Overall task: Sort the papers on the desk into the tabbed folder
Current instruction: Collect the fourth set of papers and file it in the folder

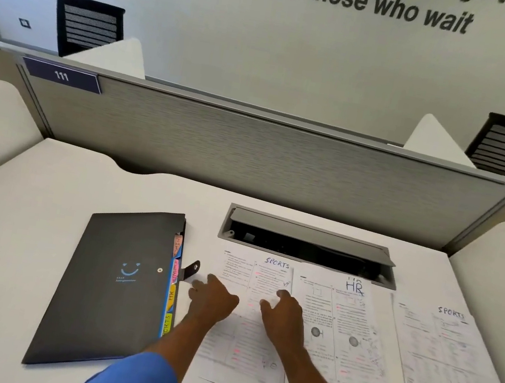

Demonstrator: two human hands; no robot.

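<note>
The left hand point(213, 297) and right hand point(282, 315) are lying loose-fingered, gripping nothing, on the white printed SPORTS sheet point(267, 279), just right of the closed dark grey tabbed folder point(117, 285). Light and limp, the sheet is likely wanting an edge pinch.

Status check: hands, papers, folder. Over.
Left hand and right hand open, resting on left SPORTS sheet. Tabbed folder closed, strap unfastened. HR sheet, second SPORTS sheet unsorted. Nothing blocking.

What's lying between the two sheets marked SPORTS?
The HR sheet lies between the left SPORTS sheet and the right SPORTS sheet, as the head view shows.
</note>
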